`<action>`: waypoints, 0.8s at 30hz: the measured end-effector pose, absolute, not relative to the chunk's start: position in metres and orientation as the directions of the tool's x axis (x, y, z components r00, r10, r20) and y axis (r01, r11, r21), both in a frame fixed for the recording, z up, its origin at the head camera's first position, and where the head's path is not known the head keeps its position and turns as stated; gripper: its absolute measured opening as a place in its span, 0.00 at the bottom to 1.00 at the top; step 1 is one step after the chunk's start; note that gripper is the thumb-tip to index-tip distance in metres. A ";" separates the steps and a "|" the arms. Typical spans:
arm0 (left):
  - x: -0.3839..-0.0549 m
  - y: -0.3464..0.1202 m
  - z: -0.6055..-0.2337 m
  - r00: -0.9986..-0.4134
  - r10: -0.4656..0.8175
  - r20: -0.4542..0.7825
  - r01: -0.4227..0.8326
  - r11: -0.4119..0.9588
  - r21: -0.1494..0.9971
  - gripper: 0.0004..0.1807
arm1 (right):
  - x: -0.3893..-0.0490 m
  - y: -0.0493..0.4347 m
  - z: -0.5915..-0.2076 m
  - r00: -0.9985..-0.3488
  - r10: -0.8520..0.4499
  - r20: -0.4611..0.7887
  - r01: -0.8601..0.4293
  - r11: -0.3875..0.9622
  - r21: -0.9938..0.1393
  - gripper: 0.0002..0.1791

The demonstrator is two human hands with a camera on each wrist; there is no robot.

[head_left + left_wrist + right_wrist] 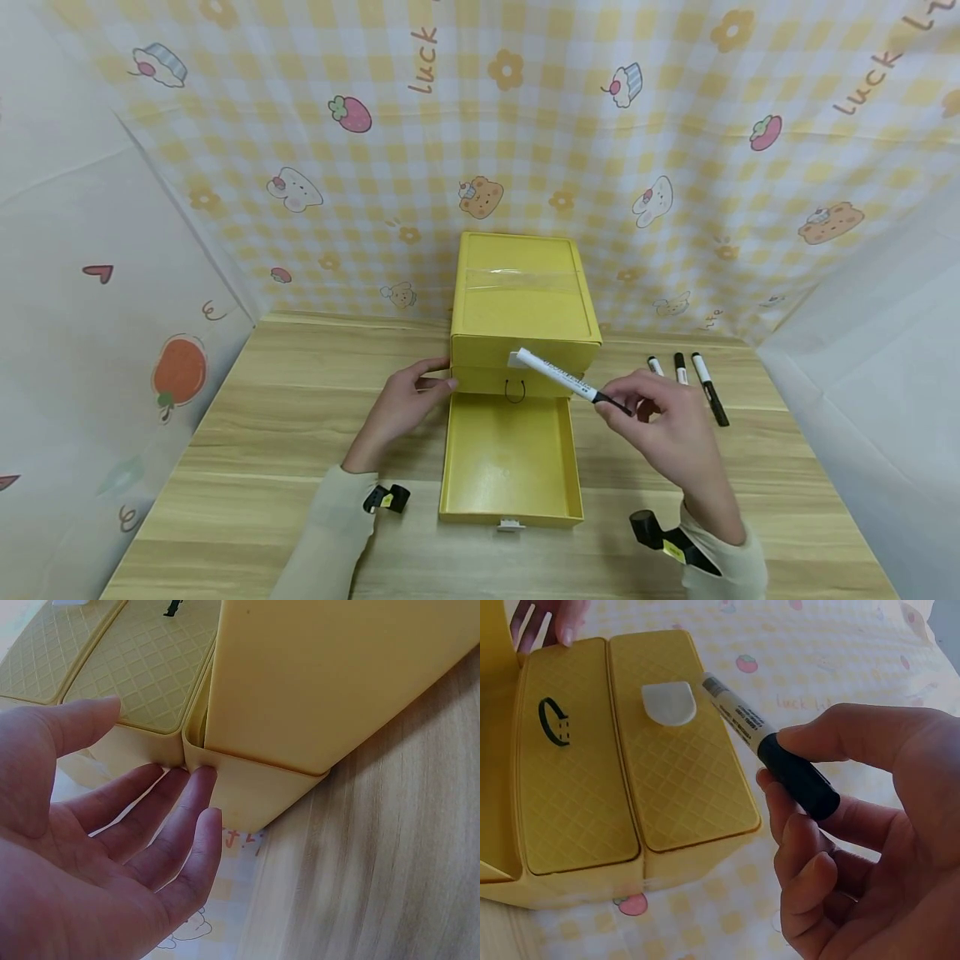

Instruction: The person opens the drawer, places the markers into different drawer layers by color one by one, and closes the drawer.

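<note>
A yellow drawer box (pixel 525 287) stands at the back of the table, its bottom drawer (pixel 504 458) pulled out and bare inside. My left hand (pixel 405 408) is at the box's left side, fingertips touching the edge beside the drawer fronts, thumb apart from the fingers. Between thumb and fingers, my right hand (pixel 663 425) pinches a marker (pixel 558 375) by its black cap, its white barrel pointing up and left before the upper drawer front. In the right wrist view the middle drawer front (pixel 577 780) has a dark loop, and the top one (pixel 667 765) a white tab.
Several markers, one of them a white-and-black marker (pixel 710 388), lie on the wooden table (pixel 300 400) right of the box, partly behind my right hand. A checked curtain (pixel 420 167) hangs right behind the box. White cloth walls (pixel 885 350) flank the table.
</note>
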State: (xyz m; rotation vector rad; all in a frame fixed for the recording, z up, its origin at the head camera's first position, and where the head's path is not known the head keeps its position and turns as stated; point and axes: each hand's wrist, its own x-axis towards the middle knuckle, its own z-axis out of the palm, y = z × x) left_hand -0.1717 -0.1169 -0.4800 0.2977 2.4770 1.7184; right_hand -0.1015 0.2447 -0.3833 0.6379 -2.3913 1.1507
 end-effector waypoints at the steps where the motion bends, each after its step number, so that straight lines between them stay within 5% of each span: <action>1: -0.172 -0.117 -0.480 -0.975 0.223 0.020 0.097 0.338 0.936 0.30 | -0.102 0.243 -0.384 -0.816 -0.230 0.530 -0.557 0.559 -0.615 0.13; 24: -0.172 -0.117 -0.480 -0.975 0.221 0.021 0.097 0.339 0.936 0.30 | -0.117 0.215 -0.411 -0.901 -0.377 0.213 -0.419 0.635 -0.649 0.04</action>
